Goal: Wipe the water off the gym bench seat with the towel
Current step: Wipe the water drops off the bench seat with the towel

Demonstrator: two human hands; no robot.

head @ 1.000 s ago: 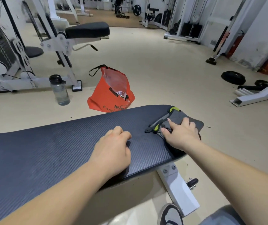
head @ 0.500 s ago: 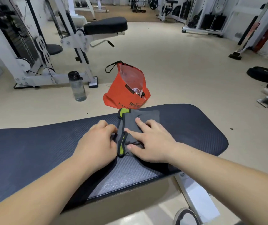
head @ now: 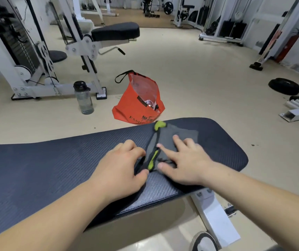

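Towel (head: pixel 168 142) barely moved since prev, both hands w/ it on bench seat (head: pixel 54 163)

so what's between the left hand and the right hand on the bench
In the head view, the folded grey towel with lime trim lies on the bench seat, between the left hand and right hand.

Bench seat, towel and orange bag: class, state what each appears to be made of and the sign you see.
Bench seat: probably padded vinyl, matte dark, with fine woven-look ribbing. Towel: soft grey fabric, likely microfibre, creasing under the right hand. Orange bag: seemingly non-woven fabric, matte, slumped, with a shiny clear plastic liner.
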